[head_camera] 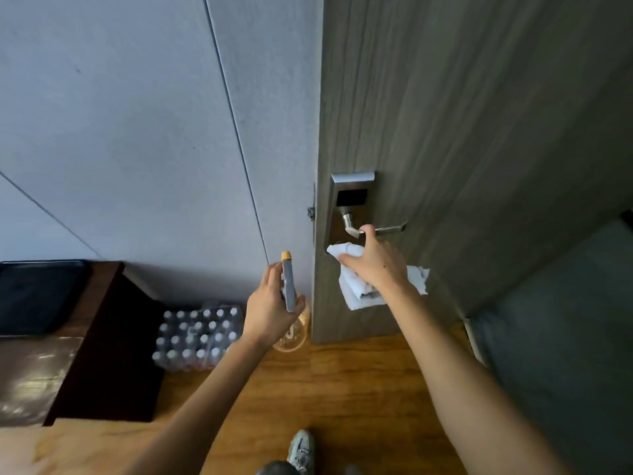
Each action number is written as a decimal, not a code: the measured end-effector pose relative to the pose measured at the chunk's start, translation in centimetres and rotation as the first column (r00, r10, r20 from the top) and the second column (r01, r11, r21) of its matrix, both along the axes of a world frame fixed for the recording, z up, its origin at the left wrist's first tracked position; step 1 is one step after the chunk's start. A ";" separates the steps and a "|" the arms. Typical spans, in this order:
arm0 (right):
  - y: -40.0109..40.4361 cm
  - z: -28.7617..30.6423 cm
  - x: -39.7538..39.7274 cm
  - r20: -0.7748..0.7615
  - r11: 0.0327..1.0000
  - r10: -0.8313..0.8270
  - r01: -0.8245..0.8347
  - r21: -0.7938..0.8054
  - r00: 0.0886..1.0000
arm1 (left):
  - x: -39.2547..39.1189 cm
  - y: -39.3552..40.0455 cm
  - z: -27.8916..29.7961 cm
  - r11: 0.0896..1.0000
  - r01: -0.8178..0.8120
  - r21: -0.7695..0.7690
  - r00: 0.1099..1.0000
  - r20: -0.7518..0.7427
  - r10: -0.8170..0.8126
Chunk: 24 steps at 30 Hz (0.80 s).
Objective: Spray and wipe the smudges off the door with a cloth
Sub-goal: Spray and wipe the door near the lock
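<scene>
The grey-brown wood-grain door (462, 132) fills the upper right, standing open with its free vertical edge running down the middle of the view, a latch jutting from that edge; to the left of it the pale grey wall (120, 114) stretches back, crossed by thin panel seams. Bare wooden floor (342, 389) lies open below, between the arms and out to the door's bottom edge. A dark wood cabinet (102, 354) stands at lower left, its corner close to a shrink-wrapped pack of bottles (195, 334) set against the wall. On the door near its edge sits a metal lock plate (346, 207) with a lever handle (387, 229). The right hand (373, 262) presses a white cloth (356, 279) to the door just under the handle, fingers curled round the cloth. The left hand (270, 306) grips a spray bottle (288, 286), fingers wrapped on it, just left of the door's edge, nozzle up.
</scene>
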State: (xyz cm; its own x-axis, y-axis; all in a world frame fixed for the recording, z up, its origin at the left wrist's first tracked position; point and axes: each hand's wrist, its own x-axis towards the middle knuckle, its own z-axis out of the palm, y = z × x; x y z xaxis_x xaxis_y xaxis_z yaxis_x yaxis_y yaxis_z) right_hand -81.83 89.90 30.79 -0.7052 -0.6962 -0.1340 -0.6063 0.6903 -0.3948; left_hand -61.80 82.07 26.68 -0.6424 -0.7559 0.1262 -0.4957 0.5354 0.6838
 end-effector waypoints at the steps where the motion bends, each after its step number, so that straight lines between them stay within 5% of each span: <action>1: 0.7 -0.1 0.4 -0.001 1.000 0.000 0.000 0.000 1.000 | 0.4 0.6 0.1 1.000 -0.006 0.010 1.000 -0.009 0.006; 13: 13.4 0.7 5.9 0.022 0.994 -0.087 0.086 0.060 0.996 | 4.9 8.4 -1.9 0.993 0.045 0.106 0.999 -0.027 -0.043; 24: 24.6 2.5 14.5 0.161 0.907 -0.416 0.421 0.001 0.895 | 0.1 10.7 -1.2 0.897 0.429 0.110 0.903 -0.095 -0.420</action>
